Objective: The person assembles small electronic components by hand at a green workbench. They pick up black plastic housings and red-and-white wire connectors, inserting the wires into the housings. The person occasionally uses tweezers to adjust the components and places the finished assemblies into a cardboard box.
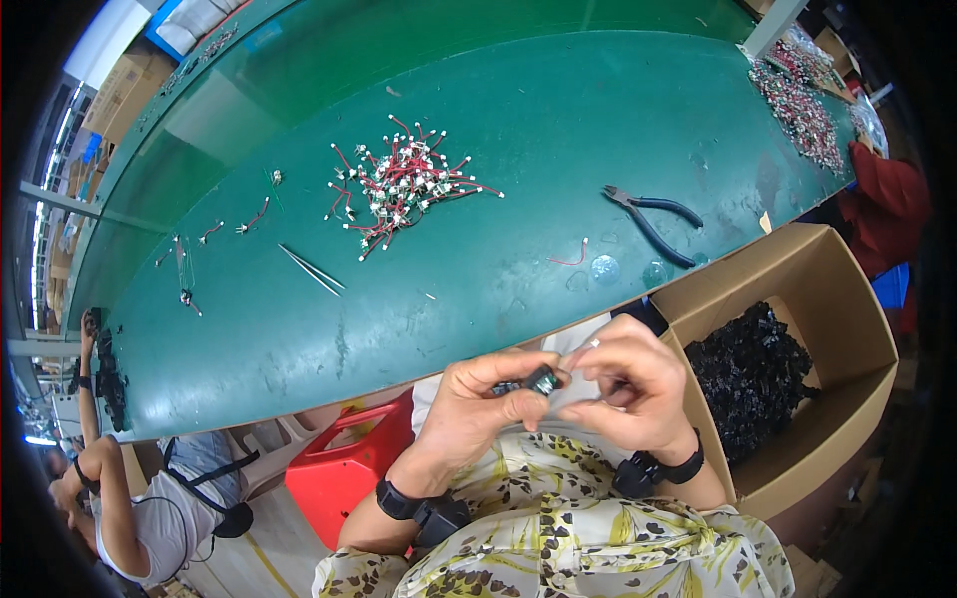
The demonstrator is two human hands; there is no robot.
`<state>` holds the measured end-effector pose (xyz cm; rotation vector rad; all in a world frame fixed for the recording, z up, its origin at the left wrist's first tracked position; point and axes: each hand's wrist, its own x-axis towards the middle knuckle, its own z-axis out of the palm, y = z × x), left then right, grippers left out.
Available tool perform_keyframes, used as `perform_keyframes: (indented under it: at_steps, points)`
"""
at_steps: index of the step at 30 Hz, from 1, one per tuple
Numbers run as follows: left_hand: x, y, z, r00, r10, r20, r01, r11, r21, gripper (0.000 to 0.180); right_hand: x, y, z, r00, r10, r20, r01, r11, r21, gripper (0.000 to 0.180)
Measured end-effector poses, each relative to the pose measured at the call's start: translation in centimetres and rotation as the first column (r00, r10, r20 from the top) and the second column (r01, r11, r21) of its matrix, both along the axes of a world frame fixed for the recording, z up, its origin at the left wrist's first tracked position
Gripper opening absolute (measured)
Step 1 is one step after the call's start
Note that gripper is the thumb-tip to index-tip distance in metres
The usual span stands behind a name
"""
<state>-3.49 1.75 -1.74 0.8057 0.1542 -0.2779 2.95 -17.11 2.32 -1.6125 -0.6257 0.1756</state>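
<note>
My left hand [477, 407] pinches a small black plastic housing [540, 380] with a green part showing at its end. Close beside it, my right hand [638, 384] has its fingers curled together at the housing. A tiny white tip [595, 344] shows at those fingers; the rest of what they hold is blurred and hidden. Both hands are just off the table's near edge, above my lap. On the green table [469, 289] ahead lies a heap of short red and black wires with white connectors [409, 184]. One loose red wire [570, 261] lies nearer me.
Dark-handled cutting pliers [658, 221] and metal tweezers [311, 269] lie on the table. At my right stands a cardboard box [842, 399] with many black parts [753, 374]. A red stool [344, 463] stands left. Another person [150, 518] sits far left; a red sleeve [887, 204] shows right.
</note>
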Motion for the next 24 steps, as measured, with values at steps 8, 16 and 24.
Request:
perform_keyframes:
  at_steps: [8,16,24]
  points:
    - [-0.2,-1.0,0.8,0.996,0.065,-0.057,-0.061,0.995,0.073,0.032,-0.7,0.4,-0.9,0.987,-0.135,-0.085,0.125,0.986,-0.108,0.027]
    - [-0.8,-0.3,1.3,0.998,0.013,-0.061,-0.005,0.993,0.120,0.034,-1.5,0.1,-0.1,0.997,-0.070,0.028,0.074,0.978,-0.196,0.025]
    - [-1.2,-0.2,1.7,1.000,0.003,0.018,-0.007,0.975,0.224,0.043,-2.3,-1.2,2.1,0.985,-0.128,-0.118,0.103,0.975,-0.196,0.023]
